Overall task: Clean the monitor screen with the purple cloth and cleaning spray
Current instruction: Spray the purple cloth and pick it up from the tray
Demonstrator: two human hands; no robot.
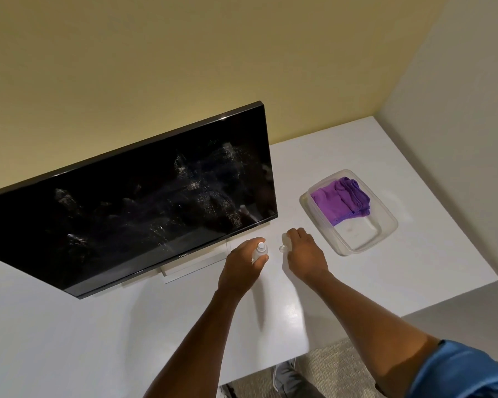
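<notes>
Hands at the desk's middle: from my remote seat I see my left hand (243, 261) curled round a small clear spray bottle (260, 252), its white nozzle poking up above the fingers, just below the monitor's lower right corner. My right hand (302, 251) sits close by at three o'clock of the bottle, fingers bent over a small clear cap (283, 246); only an edge of the cap shows past the fingers, so I cannot tell exactly how it is gripped. The two hands are near each other but not touching.

The monitor (133, 202), dark and switched off, fills the nine o'clock side of the view and stands tilted in the frame on a pale stand (193, 267). Its screen carries whitish speckled smears, thickest toward the right half.

At two o'clock of my right hand a clear plastic container (383, 225) rests on the white desk (414, 173). The purple cloth (341, 201) lies folded in the container's far end; the near end shows bare bottom. The container is well apart from the monitor.

A blue sleeve (466, 372) covers my right upper arm at five o'clock. Behind the desk runs a yellow wall (184, 53).
</notes>
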